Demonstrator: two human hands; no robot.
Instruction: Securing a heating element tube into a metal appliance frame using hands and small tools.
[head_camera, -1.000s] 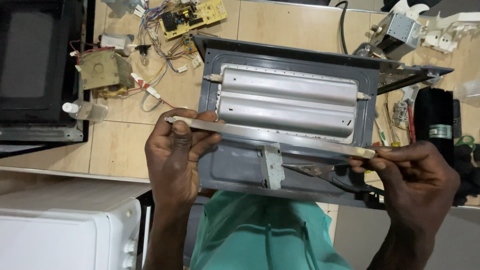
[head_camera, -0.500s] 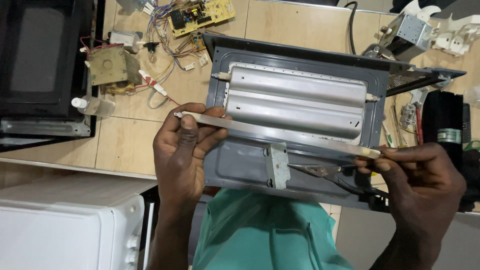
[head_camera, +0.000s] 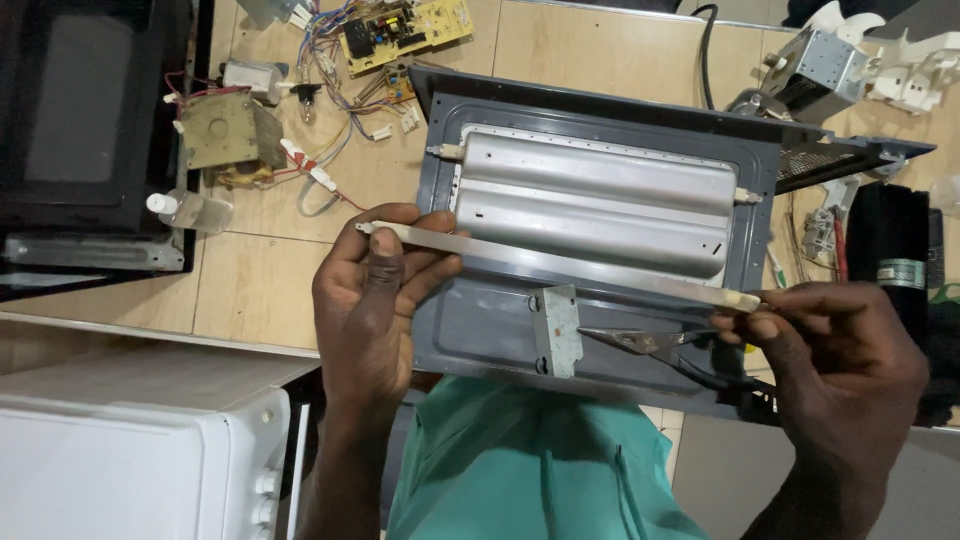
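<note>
My left hand (head_camera: 375, 290) grips the left end of a long pale heater rod (head_camera: 560, 263), which slants across a grey metal oven panel (head_camera: 500, 320). At the rod's right end, my right hand (head_camera: 840, 365) pinches the tip and also holds long-nose pliers (head_camera: 645, 343), whose jaws point left toward a small metal bracket (head_camera: 556, 330) on the panel. A ribbed silver reflector (head_camera: 600, 200) is fixed to the panel just beyond the rod.
A black microwave oven (head_camera: 80, 130) lies at the left, a white oven (head_camera: 130, 450) at the lower left. A yellow circuit board (head_camera: 405, 30), wires and a transformer (head_camera: 220, 135) lie on the wooden table. Fan parts (head_camera: 860, 65) and a black capacitor (head_camera: 900, 260) are at right.
The view has drifted slightly; both hands keep the rod over the panel in nearly the same pose, with the right end a little lower.
</note>
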